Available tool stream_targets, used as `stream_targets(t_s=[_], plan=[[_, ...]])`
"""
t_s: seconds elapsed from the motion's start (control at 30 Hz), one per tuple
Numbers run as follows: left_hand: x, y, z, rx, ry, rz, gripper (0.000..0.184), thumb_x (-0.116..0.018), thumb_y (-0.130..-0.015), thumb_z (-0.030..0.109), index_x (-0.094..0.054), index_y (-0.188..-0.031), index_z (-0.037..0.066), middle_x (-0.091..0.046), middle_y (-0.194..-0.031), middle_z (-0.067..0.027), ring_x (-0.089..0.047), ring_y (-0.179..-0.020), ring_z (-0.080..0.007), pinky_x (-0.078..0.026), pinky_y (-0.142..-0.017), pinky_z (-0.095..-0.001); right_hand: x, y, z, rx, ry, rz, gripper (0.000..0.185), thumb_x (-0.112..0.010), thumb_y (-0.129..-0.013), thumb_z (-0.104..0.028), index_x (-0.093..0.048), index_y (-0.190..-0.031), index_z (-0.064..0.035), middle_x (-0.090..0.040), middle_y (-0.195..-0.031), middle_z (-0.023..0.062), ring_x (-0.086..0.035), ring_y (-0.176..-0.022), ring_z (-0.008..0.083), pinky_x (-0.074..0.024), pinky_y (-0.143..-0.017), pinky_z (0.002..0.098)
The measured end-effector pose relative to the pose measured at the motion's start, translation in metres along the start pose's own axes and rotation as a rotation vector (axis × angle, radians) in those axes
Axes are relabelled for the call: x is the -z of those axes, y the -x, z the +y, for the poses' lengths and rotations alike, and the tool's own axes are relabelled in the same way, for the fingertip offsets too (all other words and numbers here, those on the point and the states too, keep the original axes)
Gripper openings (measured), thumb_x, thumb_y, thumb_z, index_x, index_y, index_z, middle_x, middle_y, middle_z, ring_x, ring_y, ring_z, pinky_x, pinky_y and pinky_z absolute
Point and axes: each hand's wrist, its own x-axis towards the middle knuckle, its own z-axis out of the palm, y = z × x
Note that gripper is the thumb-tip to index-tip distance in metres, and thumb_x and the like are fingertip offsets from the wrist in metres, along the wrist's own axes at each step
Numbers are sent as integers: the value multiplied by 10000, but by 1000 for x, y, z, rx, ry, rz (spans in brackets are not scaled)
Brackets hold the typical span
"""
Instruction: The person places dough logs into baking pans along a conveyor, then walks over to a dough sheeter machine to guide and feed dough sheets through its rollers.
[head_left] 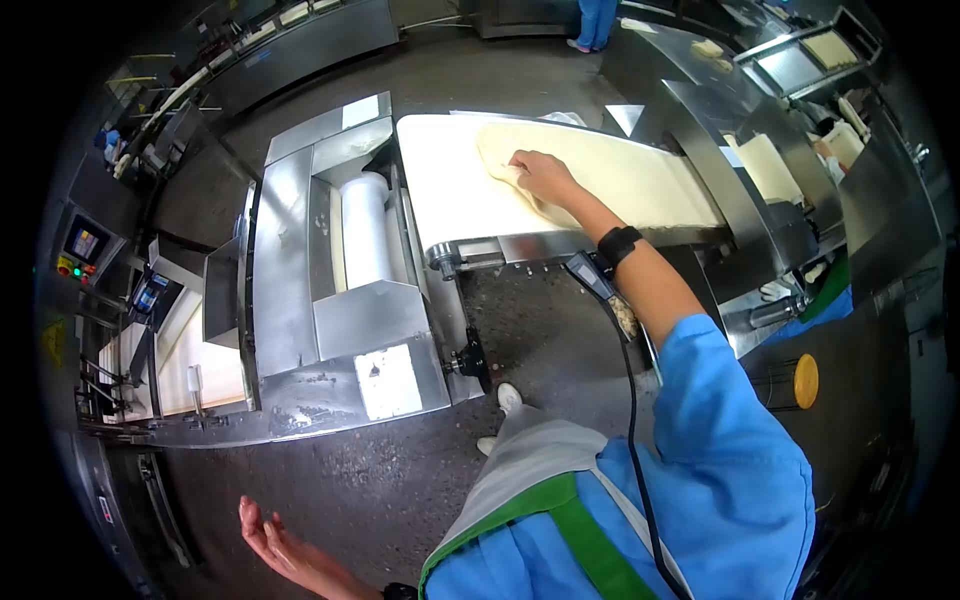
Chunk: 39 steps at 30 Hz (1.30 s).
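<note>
A wide, pale dough sheet (630, 170) lies along the white conveyor belt (432, 175) in front of me. My right hand (545, 178) reaches over the belt, its fingers closed on the sheet's near-left end, where the dough looks folded or lifted. Part of the dough is hidden under that hand. Down at the lower left, my left hand (278, 548) hangs over the floor, away from the machines, with fingers apart and nothing in them.
Left of the belt stands a steel machine (285, 250) with a white roller (365, 230) and a black knob (468, 362). A control box (590, 275) with a black cable hangs below the belt. A yellow stool (806, 381) stands at right. Another person's blue-clad legs (597, 22) show at the back.
</note>
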Motion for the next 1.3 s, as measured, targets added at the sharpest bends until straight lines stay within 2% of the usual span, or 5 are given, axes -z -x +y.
stream_targets(t_s=[0.37, 0.5, 0.63, 1.07, 1.3], plan=[[-119, -93, 103, -301, -285, -748, 208, -464, -786, 210, -523, -900, 46, -451, -1112, -109, -371, -1089, -248, -254, -924, -389, -9, 27, -30, 124, 16, -84, 442, -505, -660, -45, -460, -1098, -7, -447, -1010, 172, -430, -950, 310, -378, -816, 368], [-209, -123, 127, -555, -398, -1172, 226, -480, -791, 232, -523, -941, 69, -451, -1102, -93, -370, -1069, -235, -278, -905, -345, -41, 28, -26, 268, -14, 372, 222, -474, -667, -11, -531, -881, 1, -509, -894, 168, -463, -881, 309, -386, -772, 372], [-305, -143, 113, -644, -431, -1285, 222, -489, -769, 218, -542, -938, 84, -488, -1059, -94, -391, -1037, -240, -254, -903, -340, -21, 36, -40, 140, 9, 309, 159, -460, -692, -42, -541, -819, 8, -534, -874, 165, -516, -834, 277, -426, -726, 357], [-483, -149, 7, -240, -205, -1460, 382, -530, -739, 72, -419, -1103, 106, -507, -755, -66, -486, -634, -136, -399, -559, -259, -34, 33, -62, 213, 85, 230, 161, -493, -653, -71, -532, -793, 0, -506, -823, 133, -493, -794, 237, -425, -714, 328], [-447, -148, 33, -57, -36, -1474, 300, -463, -723, 10, -532, -1010, 62, -494, -716, 9, -438, -625, -81, -381, -563, -221, -36, 26, -53, 411, -72, 287, 171, -509, -610, -42, -510, -780, -17, -494, -759, 126, -482, -781, 283, -414, -700, 364]])
